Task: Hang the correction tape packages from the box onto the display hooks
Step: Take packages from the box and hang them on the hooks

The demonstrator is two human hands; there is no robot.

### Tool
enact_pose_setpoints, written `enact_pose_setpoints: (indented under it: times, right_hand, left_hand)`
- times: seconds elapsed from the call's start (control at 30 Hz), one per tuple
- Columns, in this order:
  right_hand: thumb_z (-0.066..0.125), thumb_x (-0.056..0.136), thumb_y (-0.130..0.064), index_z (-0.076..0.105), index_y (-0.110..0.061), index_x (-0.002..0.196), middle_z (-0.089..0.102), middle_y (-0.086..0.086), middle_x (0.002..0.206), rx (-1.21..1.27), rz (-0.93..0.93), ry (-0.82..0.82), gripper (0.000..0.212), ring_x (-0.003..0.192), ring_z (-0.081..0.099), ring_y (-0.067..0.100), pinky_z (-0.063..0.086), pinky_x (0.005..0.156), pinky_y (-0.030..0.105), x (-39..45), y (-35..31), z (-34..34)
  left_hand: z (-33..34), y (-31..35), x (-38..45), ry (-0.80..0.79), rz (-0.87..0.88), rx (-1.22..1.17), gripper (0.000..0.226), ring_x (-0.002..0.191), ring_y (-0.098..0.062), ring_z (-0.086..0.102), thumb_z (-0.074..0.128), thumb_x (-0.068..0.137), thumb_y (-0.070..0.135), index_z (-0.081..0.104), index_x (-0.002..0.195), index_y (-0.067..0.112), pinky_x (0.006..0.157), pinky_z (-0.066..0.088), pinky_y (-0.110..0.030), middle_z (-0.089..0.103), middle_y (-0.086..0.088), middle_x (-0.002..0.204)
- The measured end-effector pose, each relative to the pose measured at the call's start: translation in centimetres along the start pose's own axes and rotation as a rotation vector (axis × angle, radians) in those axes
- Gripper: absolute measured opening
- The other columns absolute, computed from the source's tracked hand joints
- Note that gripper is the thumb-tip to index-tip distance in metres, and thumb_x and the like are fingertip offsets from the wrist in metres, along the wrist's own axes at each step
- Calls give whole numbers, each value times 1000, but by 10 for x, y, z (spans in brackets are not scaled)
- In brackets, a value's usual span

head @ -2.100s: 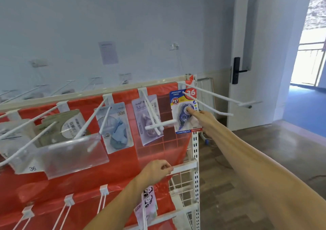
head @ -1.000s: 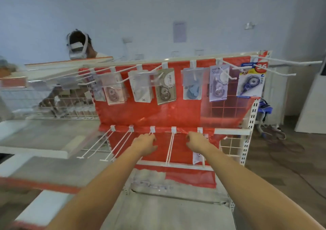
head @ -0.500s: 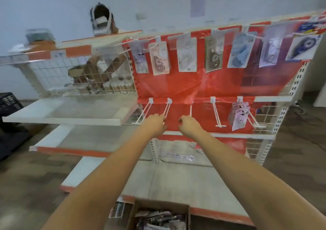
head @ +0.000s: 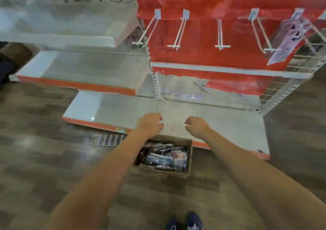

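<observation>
Both hands hover empty above the open brown cardboard box on the wood-plank floor: left hand and right hand loosely curled. Glossy correction tape packages fill it (blurred); white wire display hooks jut from the far red panel.

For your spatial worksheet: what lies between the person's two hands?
Head view: only bare grey shelf shows between left hand and right hand.

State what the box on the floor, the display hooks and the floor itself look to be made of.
Box: brown corrugated cardboard by its look, matte, with flaps folded open. Display hooks: probably white-coated metal wire, thin and straight with a crossbar tip. Floor: wood-grain planks, dark with a slight sheen, either laminate or vinyl.
</observation>
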State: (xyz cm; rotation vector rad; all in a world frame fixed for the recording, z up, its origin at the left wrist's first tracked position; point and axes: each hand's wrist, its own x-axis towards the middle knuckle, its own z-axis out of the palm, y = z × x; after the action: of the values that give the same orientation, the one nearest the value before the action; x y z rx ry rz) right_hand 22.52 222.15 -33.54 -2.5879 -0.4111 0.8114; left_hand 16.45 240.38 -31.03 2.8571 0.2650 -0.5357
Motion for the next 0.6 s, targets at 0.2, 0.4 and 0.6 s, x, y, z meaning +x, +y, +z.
enact_pose_setpoints:
  times: [0.2, 0.4, 0.6]
  right_hand:
    - [45, 96, -17, 57, -3, 121, 57, 14, 128, -69, 20, -146, 31, 117, 53, 29, 42, 95, 30, 58, 54, 108]
    - [50, 95, -20, 59, -6, 121, 60, 13, 123, -56, 45, -252, 31, 115, 55, 29, 43, 93, 31, 140, 102, 228]
    - [54, 94, -19, 62, -13, 110, 62, 6, 108, -31, -8, -283, 19, 98, 59, 19, 49, 88, 31, 220, 142, 344]
  left_hand:
    - [127, -55, 42, -106, -79, -18, 31, 110, -27, 57, 48, 96, 31, 54, 121, 14, 94, 47, -40, 61, -9, 120]
    - [264, -110, 99, -175, -139, -19, 29, 110, -25, 55, 47, 97, 31, 53, 120, 15, 91, 46, -38, 58, -8, 120]
    - [364, -149, 148, -200, -137, 125, 28, 111, -20, 54, 57, 92, 22, 55, 120, 23, 94, 47, -36, 56, -3, 125]
